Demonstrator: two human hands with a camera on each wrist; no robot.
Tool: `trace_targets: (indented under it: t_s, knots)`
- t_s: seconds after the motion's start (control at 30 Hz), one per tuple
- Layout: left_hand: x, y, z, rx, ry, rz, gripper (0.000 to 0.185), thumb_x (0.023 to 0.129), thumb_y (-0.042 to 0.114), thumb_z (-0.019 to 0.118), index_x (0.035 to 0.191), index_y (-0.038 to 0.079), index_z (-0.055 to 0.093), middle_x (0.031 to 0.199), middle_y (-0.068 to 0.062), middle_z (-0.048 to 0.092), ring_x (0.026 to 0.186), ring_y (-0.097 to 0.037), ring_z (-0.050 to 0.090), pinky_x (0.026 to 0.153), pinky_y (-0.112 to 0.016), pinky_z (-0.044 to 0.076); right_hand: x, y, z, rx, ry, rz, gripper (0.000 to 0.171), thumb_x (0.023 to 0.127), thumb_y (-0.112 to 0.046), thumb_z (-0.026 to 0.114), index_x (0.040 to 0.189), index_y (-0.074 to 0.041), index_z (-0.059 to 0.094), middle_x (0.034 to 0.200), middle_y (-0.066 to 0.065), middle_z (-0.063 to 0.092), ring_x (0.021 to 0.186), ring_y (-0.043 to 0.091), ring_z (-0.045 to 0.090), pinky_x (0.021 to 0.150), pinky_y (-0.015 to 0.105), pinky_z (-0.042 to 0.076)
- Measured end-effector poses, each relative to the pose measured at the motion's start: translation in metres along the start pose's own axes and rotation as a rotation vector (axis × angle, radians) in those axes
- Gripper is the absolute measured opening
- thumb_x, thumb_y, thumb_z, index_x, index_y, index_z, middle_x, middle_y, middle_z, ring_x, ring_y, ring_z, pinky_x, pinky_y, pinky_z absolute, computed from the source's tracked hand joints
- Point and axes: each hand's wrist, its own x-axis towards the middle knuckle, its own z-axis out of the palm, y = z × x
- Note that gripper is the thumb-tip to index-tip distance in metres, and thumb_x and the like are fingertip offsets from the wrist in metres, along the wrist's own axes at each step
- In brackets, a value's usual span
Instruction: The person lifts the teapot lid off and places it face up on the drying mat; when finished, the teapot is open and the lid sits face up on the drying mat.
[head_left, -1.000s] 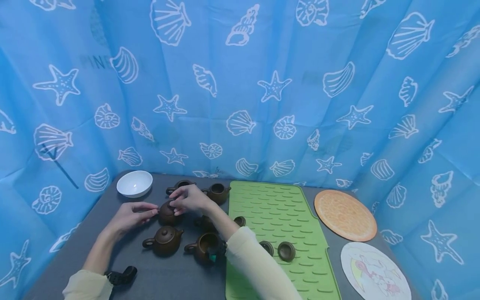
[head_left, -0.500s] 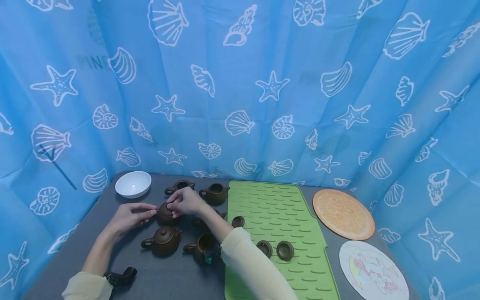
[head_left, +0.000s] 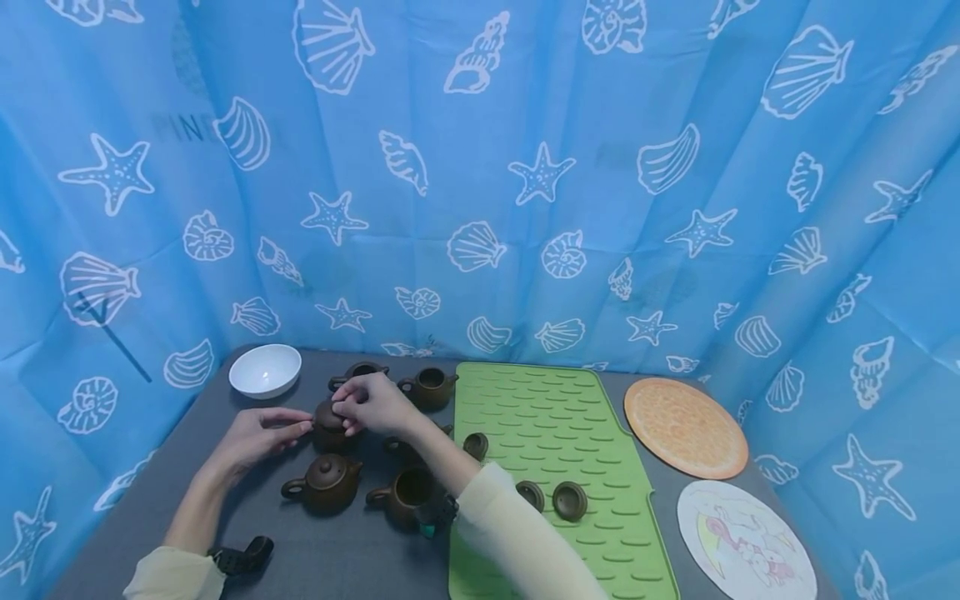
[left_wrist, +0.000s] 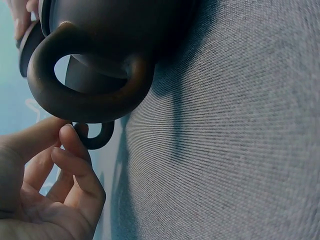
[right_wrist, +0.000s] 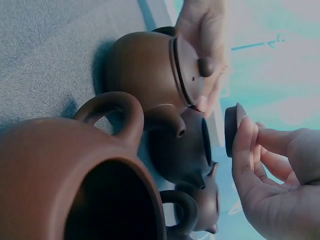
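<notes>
My left hand [head_left: 262, 435] pinches the small loop handle [left_wrist: 98, 143] of a brown clay teapot [head_left: 331, 441]. Above that pot, my right hand [head_left: 378, 406] holds its round lid [right_wrist: 231, 131] between thumb and fingers. The right wrist view shows a gap between the lid and the pot's uncovered mouth [right_wrist: 206, 142]. Just in front stands another teapot [head_left: 327, 483] with its lid on. Several lidless teapots stand nearby, among them one at the front [head_left: 408, 497] and one at the back [head_left: 431, 387]. The right forearm partly covers another pot [head_left: 401, 447].
Three loose lids, including this one [head_left: 570, 502], lie on a green ridged mat [head_left: 540, 400] to the right. A white bowl [head_left: 265, 372] sits at the back left. Two round mats, one orange [head_left: 686, 427] and one white with a drawing [head_left: 746, 542], lie far right.
The right hand has lifted the lid slightly, and a gap now shows between it and the teapot. The left hand keeps its pinch on the handle. The head view has shifted a little.
</notes>
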Motion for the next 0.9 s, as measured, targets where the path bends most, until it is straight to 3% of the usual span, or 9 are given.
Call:
trace_targets:
  t_s: [0.23, 0.37, 0.5, 0.67, 0.73, 0.9]
  knots:
    - [0.001, 0.003, 0.004, -0.004, 0.023, -0.013, 0.049, 0.102, 0.046, 0.075, 0.136, 0.01, 0.075, 0.11, -0.004, 0.079, 0.1, -0.021, 0.068, 0.082, -0.031, 0.055, -0.023, -0.003, -0.021, 0.008, 0.02, -0.063, 0.017, 0.108, -0.011, 0.067, 0.119, 0.0, 0.073, 0.088, 0.002, 0.067, 0.068, 0.01, 0.067, 0.08, 0.05, 0.068]
    - [0.0, 0.003, 0.005, -0.008, 0.024, -0.007, 0.048, 0.102, 0.044, 0.076, 0.135, 0.009, 0.075, 0.109, -0.004, 0.079, 0.099, -0.021, 0.069, 0.081, -0.031, 0.056, -0.04, -0.001, -0.035, -0.017, 0.074, -0.073, 0.018, 0.109, -0.013, 0.065, 0.122, -0.002, 0.072, 0.095, 0.011, 0.069, 0.066, 0.012, 0.065, 0.075, 0.05, 0.066]
    - [-0.001, 0.002, 0.004, -0.013, 0.021, -0.006, 0.049, 0.101, 0.045, 0.077, 0.135, 0.009, 0.074, 0.108, -0.003, 0.079, 0.099, -0.02, 0.068, 0.08, -0.031, 0.056, -0.055, 0.007, -0.048, -0.008, 0.124, -0.073, 0.022, 0.111, -0.015, 0.063, 0.127, 0.0, 0.069, 0.094, 0.019, 0.07, 0.067, 0.016, 0.064, 0.067, 0.039, 0.062]
    - [-0.001, 0.001, 0.003, -0.011, 0.016, -0.006, 0.05, 0.101, 0.046, 0.077, 0.135, 0.01, 0.075, 0.109, -0.003, 0.079, 0.099, -0.019, 0.068, 0.08, -0.031, 0.056, -0.075, 0.016, -0.067, 0.01, 0.14, -0.078, 0.025, 0.112, -0.012, 0.059, 0.13, 0.004, 0.063, 0.089, 0.012, 0.068, 0.075, 0.024, 0.066, 0.066, 0.036, 0.06]
    - [-0.001, 0.001, 0.003, -0.01, 0.017, -0.008, 0.05, 0.101, 0.046, 0.077, 0.135, 0.01, 0.075, 0.11, -0.003, 0.08, 0.1, -0.019, 0.068, 0.081, -0.031, 0.056, -0.084, 0.019, -0.075, 0.009, 0.143, -0.073, 0.026, 0.113, -0.011, 0.057, 0.133, 0.005, 0.058, 0.099, 0.013, 0.067, 0.077, 0.025, 0.067, 0.069, 0.044, 0.062]
    - [-0.001, 0.002, 0.004, -0.005, 0.023, -0.007, 0.05, 0.101, 0.047, 0.076, 0.135, 0.009, 0.075, 0.11, -0.004, 0.08, 0.099, -0.019, 0.068, 0.081, -0.031, 0.055, -0.105, 0.029, -0.095, 0.022, 0.124, -0.081, 0.039, 0.115, -0.008, 0.048, 0.153, 0.001, 0.042, 0.143, 0.032, 0.052, 0.077, 0.018, 0.066, 0.071, 0.046, 0.064]
